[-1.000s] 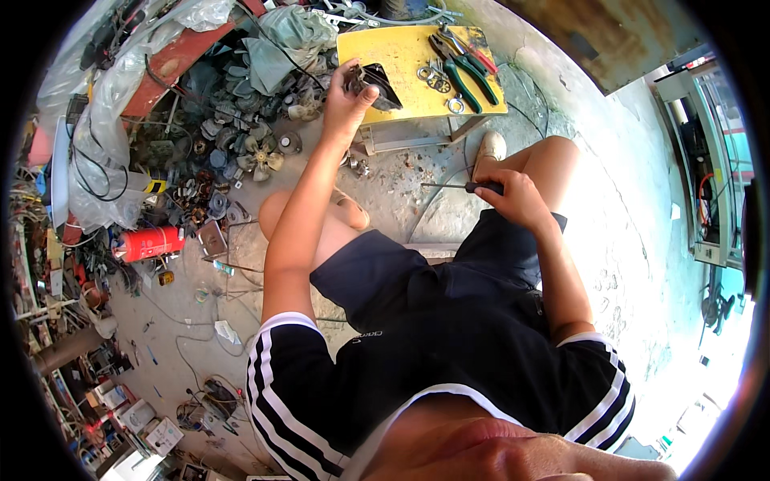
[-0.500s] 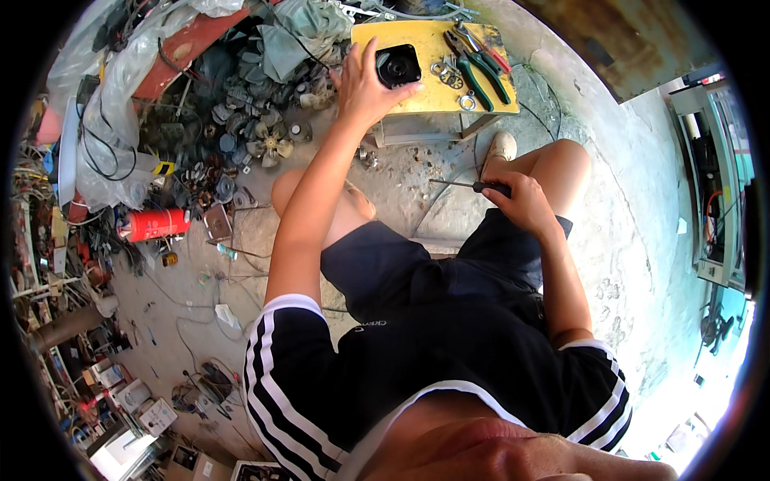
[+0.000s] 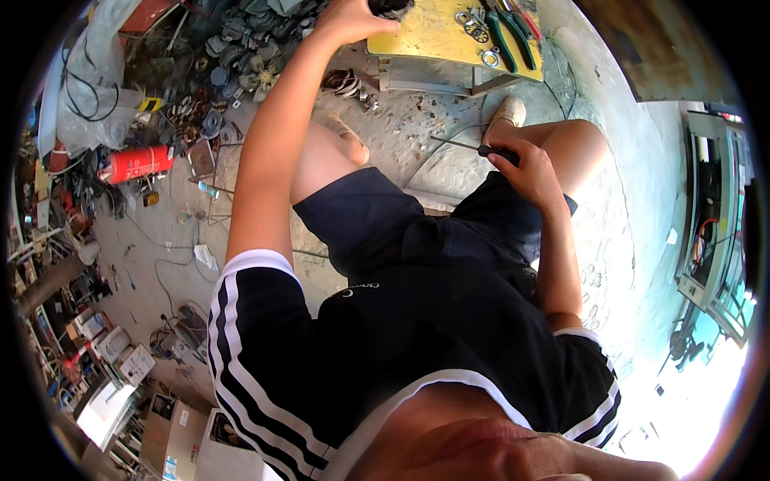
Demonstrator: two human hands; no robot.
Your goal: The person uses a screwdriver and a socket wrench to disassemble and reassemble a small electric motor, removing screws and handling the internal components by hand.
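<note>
At the top edge, my left hand (image 3: 350,22) is closed on a black square part (image 3: 391,7), partly cut off by the picture's rim. The earlier frame shows a round centre in the part; its exact kind is unclear. Beneath it stands a small bench with a worn yellow top (image 3: 437,36). Over my right thigh, my right hand (image 3: 535,175) grips a screwdriver (image 3: 499,153) by its dark handle, the thin shaft pointing left. On the bench lie green-handled pliers (image 3: 504,42), a red-handled tool (image 3: 531,26), a metal ring (image 3: 491,57) and small round metal pieces (image 3: 476,30).
Heaped scrap parts (image 3: 241,48) fill the floor left of the bench, a fan wheel (image 3: 263,78) among them. Farther left lie a red cylinder (image 3: 138,163) and clear plastic sheeting (image 3: 96,104). Cardboard boxes (image 3: 171,433) stand at lower left. A metal-framed cabinet (image 3: 714,216) is at right.
The view has shifted, so the bench and my left hand sit higher in the picture. The black part now shows a rougher, darker side. The screwdriver remains in my right hand.
</note>
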